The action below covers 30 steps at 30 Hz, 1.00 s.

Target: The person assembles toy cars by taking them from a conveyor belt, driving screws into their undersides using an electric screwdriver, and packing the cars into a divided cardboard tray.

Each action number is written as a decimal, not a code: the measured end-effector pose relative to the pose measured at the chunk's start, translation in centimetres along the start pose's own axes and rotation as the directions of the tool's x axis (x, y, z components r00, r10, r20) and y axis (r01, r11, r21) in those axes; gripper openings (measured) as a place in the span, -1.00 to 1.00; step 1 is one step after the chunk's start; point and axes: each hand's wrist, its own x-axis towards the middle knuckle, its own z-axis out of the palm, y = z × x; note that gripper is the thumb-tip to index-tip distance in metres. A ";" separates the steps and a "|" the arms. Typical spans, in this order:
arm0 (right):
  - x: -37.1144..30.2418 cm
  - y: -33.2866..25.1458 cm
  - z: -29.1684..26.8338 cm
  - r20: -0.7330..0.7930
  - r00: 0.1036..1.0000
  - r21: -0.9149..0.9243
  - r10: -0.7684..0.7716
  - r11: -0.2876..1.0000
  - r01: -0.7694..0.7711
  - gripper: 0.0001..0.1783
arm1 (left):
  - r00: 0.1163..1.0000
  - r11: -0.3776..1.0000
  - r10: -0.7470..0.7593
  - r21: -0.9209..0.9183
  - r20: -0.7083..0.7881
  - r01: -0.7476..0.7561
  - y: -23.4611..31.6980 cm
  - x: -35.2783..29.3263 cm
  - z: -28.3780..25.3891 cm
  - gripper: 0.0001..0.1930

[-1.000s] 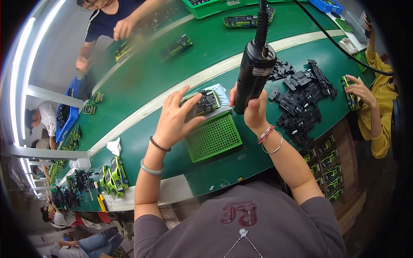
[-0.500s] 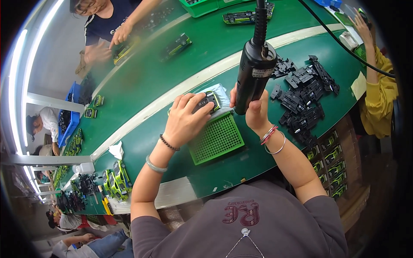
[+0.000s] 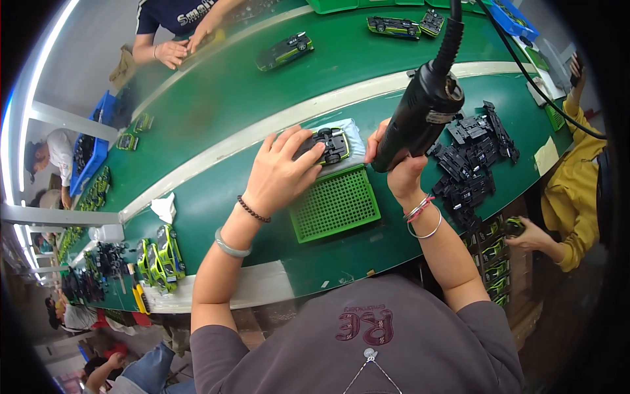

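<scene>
- R hand point(image 3: 405, 176): closed round a corded elec. screwdriver point(image 3: 421, 118), index finger & thumb visible on the black body; remaining fingers mostly hidden behind it. Bit can't be made out; cord runs out of view at top.
- L hand point(image 3: 279, 164): fingers laid over the L part of an upside-down toy car point(image 3: 333, 146); can't tell if it grips or just rests, as palm hides the contact.
- Car: black underside up, wheels showing at R end, green trim at edge; L end mostly covered by hand. Sits on a lt. blue cloth point(image 3: 356, 136), partly hidden under it.
- Green perforated basket point(image 3: 336, 207): just below car & cloth, nearer the wearer; upper L corner hidden by L hand.
- R of screwdriver: heap of black plastic chassis parts point(image 3: 482, 148), overlapping, too tangled to count.
- L on the green table point(image 3: 216, 210): green toy cars point(image 3: 161, 259) bunched together, white crumpled sheet point(image 3: 164, 207) near.
- Far side: co-worker's hands point(image 3: 172, 52) over a blurred yellowish item; head cut off by frame.
- Far R: co-worker in yellow sleeve point(image 3: 569, 197), one hand on a small dark-and-green item, details unclear.
</scene>
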 end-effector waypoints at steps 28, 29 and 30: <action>0.4 -4.3 2.5 -0.087 0.995 0.234 -0.043 0.970 0.063 0.17 | 0.998 1.000 -0.021 0.016 0.064 0.020 0.1 0.4 0.0 -0.60; 0.4 -4.3 3.2 -0.061 0.997 0.299 -0.036 0.953 0.053 0.18 | 0.998 1.000 -0.023 0.014 0.062 0.022 -0.1 0.2 0.1 -0.60; 0.3 -4.0 3.8 -0.045 0.999 0.352 -0.002 0.936 0.017 0.16 | 0.998 0.999 -0.031 0.010 0.049 0.030 -0.1 0.0 0.1 -0.58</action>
